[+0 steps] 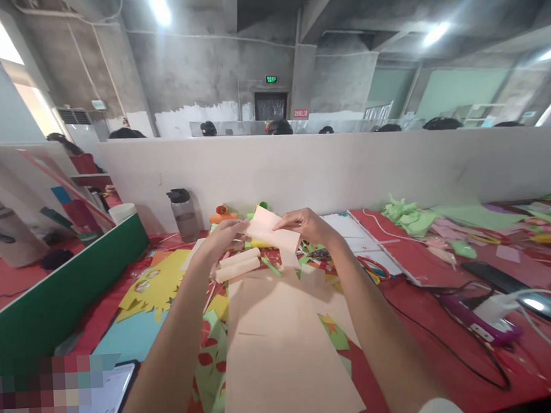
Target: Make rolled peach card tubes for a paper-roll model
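Both hands hold a small piece of pale peach paper (272, 231) above the cluttered table. My left hand (226, 237) pinches its left end between thumb and fingers. At the upper right, my right hand (306, 222) grips the same paper with fingers closed. Below my hands lie two rolled tubes of peach paper (238, 265), side by side. Large sheets of peach paper (283, 348) spread toward me between my forearms. Yellow cut paper (154, 284) lies left of my left forearm. Scissors with red and yellow handles (375, 269) rest beyond my right forearm.
A dark-lidded bottle (183, 214) stands by the white partition (301, 168). A green divider (76, 272) borders the left side. At right are a purple power strip (480, 322), cables and a dark phone (520, 289). Green paper scraps (410, 218) lie farther back. Another phone (105, 397) sits lower left.
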`<state>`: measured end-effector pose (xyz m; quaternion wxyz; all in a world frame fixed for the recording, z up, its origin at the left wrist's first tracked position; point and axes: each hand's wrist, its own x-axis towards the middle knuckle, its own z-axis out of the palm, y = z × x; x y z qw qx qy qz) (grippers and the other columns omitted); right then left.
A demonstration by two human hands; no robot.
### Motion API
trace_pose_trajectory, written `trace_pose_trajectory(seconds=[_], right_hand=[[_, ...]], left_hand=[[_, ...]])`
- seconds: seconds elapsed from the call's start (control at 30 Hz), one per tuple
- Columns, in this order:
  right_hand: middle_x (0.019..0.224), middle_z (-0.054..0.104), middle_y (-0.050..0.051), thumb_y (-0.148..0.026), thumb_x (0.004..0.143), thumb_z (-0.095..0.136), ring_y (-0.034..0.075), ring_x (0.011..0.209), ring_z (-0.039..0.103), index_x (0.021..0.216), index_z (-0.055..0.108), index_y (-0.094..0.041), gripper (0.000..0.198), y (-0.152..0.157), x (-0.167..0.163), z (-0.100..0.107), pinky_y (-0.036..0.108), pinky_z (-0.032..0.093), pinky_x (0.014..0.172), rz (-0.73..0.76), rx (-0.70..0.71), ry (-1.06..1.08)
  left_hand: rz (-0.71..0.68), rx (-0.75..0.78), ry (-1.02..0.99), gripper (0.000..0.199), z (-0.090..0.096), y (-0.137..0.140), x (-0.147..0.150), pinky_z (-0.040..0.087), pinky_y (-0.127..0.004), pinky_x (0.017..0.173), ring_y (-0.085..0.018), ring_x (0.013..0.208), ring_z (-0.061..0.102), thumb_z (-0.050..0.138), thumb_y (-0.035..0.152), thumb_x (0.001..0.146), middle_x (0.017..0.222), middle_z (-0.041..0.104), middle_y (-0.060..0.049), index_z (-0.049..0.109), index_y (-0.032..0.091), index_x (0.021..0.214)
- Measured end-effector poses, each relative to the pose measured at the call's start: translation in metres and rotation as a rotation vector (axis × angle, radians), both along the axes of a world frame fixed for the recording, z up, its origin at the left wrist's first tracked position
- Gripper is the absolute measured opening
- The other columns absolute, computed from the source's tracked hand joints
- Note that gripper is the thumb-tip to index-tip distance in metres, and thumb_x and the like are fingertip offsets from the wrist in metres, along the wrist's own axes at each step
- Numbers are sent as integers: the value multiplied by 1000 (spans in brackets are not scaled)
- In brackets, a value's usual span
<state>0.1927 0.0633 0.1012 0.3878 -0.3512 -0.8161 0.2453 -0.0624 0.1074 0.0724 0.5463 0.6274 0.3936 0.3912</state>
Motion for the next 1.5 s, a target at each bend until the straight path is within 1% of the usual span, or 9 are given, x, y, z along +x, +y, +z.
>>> trace_pose_trajectory(seconds=[0.13,0.33,0.6,0.83,0.97,1.13,1.3,1.4,1.5], right_hand=[[91,75,5,-32,76,71,21,87,68,88,79,-22,17,0,10,0,28,51,74,35,-64,95],[87,75,5,-31,72,75,20,77,68,85,78,-19,18,-1,13,-2,24,49,61,45,-153,219],[81,74,4,-31,72,72,18,73,67,86,78,-18,20,-5,10,-2,25,50,63,110,-226,96],[107,72,7,-28,73,70,21,90,68,112,72,-21,40,-2,4,-2,25,53,68,141,-263,87],[116,68,8,-28,75,67,19,91,65,130,59,-24,56,0,3,-4,19,51,59,171,-272,109],[119,65,9,-27,72,69,23,100,62,120,66,-21,48,6,5,-8,24,54,65,121,-198,156],[89,69,3,-21,70,63,16,73,62,102,72,-19,33,10,8,-10,24,50,62,82,-198,136],[62,61,-2,-16,68,55,12,57,54,78,71,-16,19,12,11,-13,22,42,55,49,-185,167],[53,53,-4,-15,62,54,9,50,45,63,62,-16,8,18,16,-20,20,34,49,28,-224,289]], left_hand=[[-144,136,-68,38,4,-3,-7,54,-25,72,-17,88,66,62,51,83,101,66,-8,64,16,98],[-267,440,-81,34,16,-15,-6,51,-32,90,-23,113,58,65,40,85,134,56,-11,66,22,114],[-413,437,20,24,19,-23,-7,51,-36,88,-25,105,63,68,35,82,126,61,-13,75,20,100],[-164,722,31,11,16,-16,-1,45,-38,100,-26,123,54,65,22,81,136,57,-10,75,21,84],[-77,784,97,16,12,-10,-1,48,-33,92,-21,101,65,57,18,83,104,72,-9,72,19,90],[78,824,190,21,10,-10,0,49,-24,74,-16,79,64,54,19,83,82,71,-3,69,18,96],[186,859,197,28,10,-12,1,49,-24,74,-15,77,64,52,19,83,75,68,-1,70,18,105],[74,724,78,26,13,-13,1,51,-25,71,-16,72,64,54,24,86,69,66,-1,69,15,106],[-90,570,-57,34,19,-18,-1,52,-27,72,-16,71,64,55,35,91,72,66,-3,63,15,117]])
